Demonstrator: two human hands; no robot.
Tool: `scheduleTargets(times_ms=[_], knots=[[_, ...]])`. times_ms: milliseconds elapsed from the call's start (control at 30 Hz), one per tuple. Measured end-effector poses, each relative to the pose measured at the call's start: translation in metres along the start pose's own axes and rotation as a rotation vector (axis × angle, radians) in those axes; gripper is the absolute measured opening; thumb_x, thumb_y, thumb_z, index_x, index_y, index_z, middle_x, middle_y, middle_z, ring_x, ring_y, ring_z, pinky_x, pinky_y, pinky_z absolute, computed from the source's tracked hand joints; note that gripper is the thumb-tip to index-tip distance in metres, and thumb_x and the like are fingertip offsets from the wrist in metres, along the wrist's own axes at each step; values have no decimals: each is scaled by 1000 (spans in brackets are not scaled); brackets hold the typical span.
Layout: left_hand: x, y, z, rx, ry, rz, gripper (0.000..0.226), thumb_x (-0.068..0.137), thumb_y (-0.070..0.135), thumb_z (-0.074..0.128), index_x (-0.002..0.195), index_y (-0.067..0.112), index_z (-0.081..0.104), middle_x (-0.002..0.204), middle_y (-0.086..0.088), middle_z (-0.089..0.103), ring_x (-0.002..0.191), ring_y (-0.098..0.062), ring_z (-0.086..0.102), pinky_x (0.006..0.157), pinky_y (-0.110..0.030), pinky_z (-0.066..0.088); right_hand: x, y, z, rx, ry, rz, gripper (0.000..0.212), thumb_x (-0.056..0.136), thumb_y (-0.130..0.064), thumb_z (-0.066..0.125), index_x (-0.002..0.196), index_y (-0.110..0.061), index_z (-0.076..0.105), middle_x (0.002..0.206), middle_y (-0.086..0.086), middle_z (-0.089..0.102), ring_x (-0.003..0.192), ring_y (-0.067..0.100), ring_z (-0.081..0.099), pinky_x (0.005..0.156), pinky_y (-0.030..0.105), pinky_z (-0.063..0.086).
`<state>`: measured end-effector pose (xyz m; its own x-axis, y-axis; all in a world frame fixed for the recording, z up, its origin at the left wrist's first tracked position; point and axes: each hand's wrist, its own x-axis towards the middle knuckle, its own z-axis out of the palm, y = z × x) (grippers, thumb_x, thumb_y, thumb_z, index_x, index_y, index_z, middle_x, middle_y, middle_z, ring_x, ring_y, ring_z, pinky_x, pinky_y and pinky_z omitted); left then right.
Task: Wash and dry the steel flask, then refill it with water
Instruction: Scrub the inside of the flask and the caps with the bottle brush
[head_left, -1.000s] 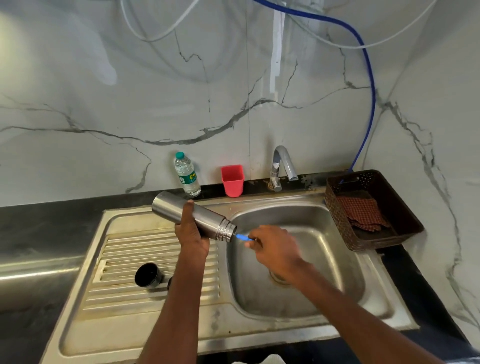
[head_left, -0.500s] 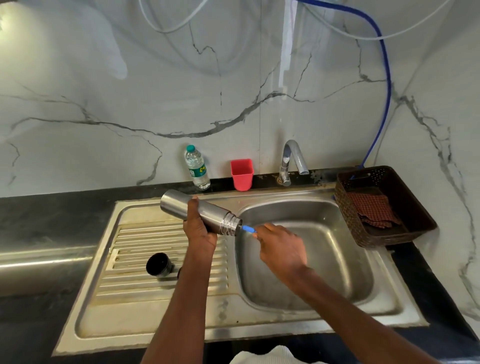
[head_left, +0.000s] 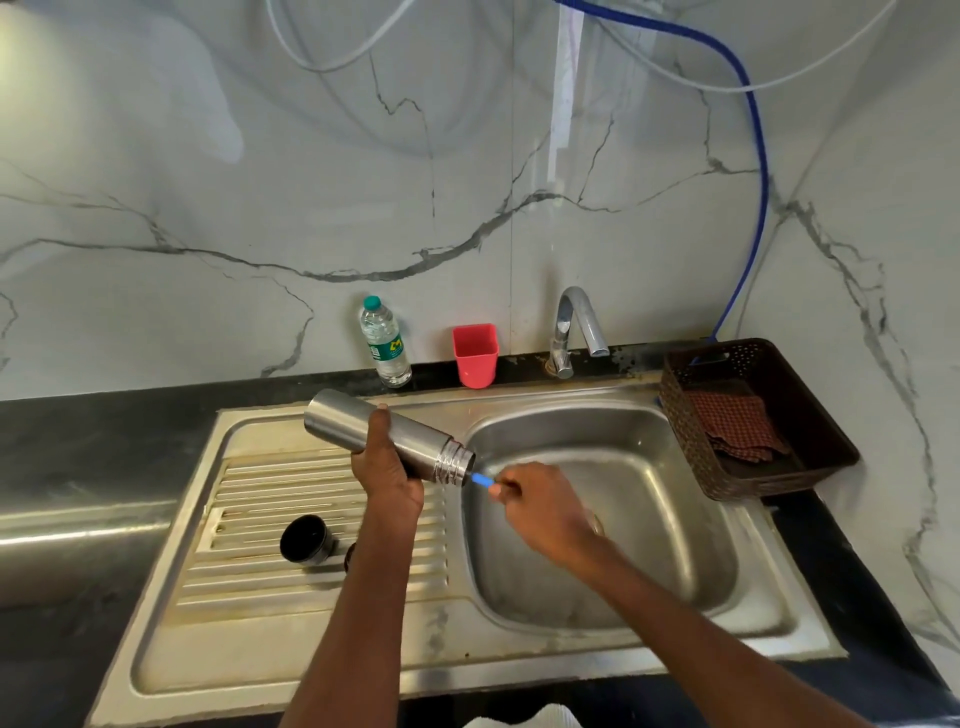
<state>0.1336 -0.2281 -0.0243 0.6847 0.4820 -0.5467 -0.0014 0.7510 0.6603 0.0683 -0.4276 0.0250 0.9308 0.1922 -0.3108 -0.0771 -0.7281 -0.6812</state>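
Note:
My left hand (head_left: 387, 470) grips the steel flask (head_left: 353, 423) around its middle and holds it nearly level over the sink's left edge, its open threaded mouth (head_left: 457, 462) pointing right. My right hand (head_left: 540, 506) pinches a thin blue brush handle (head_left: 483, 479) whose far end goes into the flask's mouth; the brush head is hidden inside. The flask's black-lined cap (head_left: 306, 539) lies on the ribbed drainboard (head_left: 260, 519), and a second small dark piece (head_left: 349, 557) peeks out beside my left forearm.
The steel sink basin (head_left: 649, 519) lies under my right hand, with the tap (head_left: 576, 325) behind it. A plastic water bottle (head_left: 384, 343) and a red cup (head_left: 475, 356) stand against the marble wall. A brown basket (head_left: 810, 431) holding a checked cloth (head_left: 737, 423) sits at the right.
The view has shifted a little, so the sink sits higher and further right in frame. Both hands keep their hold, with the blue handle still at the flask's mouth.

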Motion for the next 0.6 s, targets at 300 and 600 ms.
scheduleTargets(times_ms=[300, 600], knots=[[-4, -3, -5, -30, -44, -94, 68, 79, 31, 87, 135, 8, 57, 113, -18, 68, 101, -35, 71, 88, -61, 60, -4, 0, -5, -485, 213, -120, 11, 97, -28, 56, 103, -26, 66, 97, -5, 68, 87, 25, 65, 67, 33, 44], [0, -1, -8, -13, -122, -82, 65, 66, 34, 88, 119, 10, 60, 98, -17, 68, 86, -32, 72, 94, -62, 58, 8, 9, -9, 273, -68, 94, 24, 98, -42, 64, 90, -21, 74, 67, -6, 63, 53, 11, 50, 50, 25, 39]])
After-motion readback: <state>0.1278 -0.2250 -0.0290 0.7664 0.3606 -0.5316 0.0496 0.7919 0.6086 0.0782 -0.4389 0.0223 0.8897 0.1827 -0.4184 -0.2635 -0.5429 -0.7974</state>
